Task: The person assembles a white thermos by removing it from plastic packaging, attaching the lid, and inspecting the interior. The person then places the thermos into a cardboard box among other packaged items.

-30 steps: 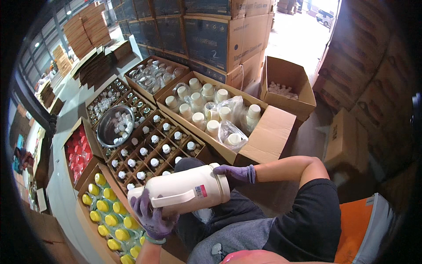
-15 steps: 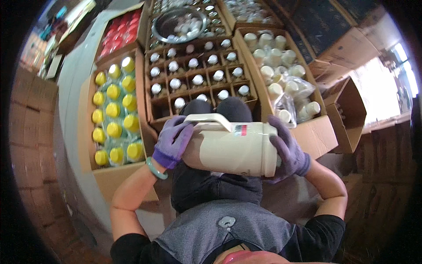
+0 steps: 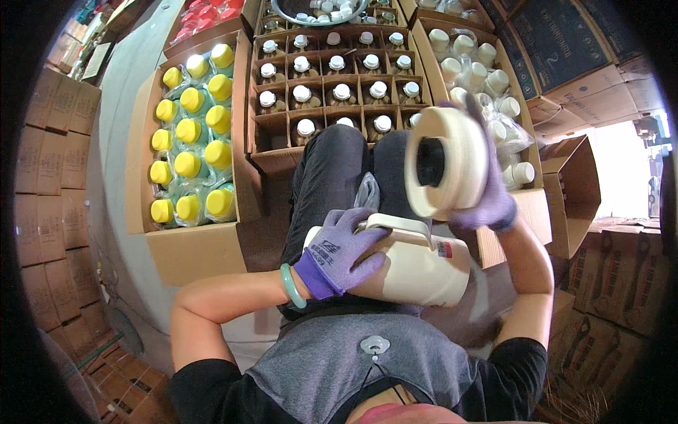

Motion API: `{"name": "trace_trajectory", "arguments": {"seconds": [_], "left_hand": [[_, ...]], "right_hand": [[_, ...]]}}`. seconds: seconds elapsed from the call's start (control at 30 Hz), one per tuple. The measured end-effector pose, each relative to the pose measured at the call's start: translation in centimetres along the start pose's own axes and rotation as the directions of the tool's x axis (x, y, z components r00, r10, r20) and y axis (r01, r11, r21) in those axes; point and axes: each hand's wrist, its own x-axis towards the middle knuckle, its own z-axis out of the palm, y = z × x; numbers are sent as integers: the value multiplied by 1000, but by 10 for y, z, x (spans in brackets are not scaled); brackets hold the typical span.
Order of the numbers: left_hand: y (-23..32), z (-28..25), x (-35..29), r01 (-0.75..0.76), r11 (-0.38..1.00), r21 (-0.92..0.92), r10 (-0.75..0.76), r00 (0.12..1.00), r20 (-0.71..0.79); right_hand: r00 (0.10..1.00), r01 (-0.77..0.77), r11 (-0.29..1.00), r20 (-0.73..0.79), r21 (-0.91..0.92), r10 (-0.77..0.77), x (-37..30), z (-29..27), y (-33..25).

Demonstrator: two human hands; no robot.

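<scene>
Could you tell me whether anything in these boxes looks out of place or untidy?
Mostly orderly. In the box of white cups, loose clear plastic wrap lies crumpled among them, and a metal bowl of caps sits atop the divided bottle box.

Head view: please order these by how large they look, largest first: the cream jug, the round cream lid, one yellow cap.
1. Cream jug
2. Round cream lid, raised toward the camera, so perhaps enlarged
3. Yellow cap, clearly smallest

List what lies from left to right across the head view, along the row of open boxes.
Stacked brown cartons → box of yellow-capped bottles → divided box of white-capped bottles → large cream lid in the right hand → empty open carton.
</scene>
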Motion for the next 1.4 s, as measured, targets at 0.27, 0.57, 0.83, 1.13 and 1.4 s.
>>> {"name": "trace_trajectory", "arguments": {"seconds": [0.27,0.57,0.83,1.13,1.4], "left_hand": [[0,-60,-17,10,1000,23,-5,981,-196],[-60,-31,-70,531,801,-278,-525,845,101],[-48,-39,-77,340,933,-117,-306,923,235],[-18,-94,10,392,707,-588,-458,888,41],[-2,-72,93,-521,840,150,541,789,-290]], "right_hand": [[999,-32,979,35,-200,39,2,14,52],[900,255,637,-419,727,118,-200,-63,59],[795,247,592,-510,767,329,-208,-1,73],[987,135,951,-46,-279,-154,-43,-1,24],[989,-140,990,-44,-16,139,36,32,0]]}}
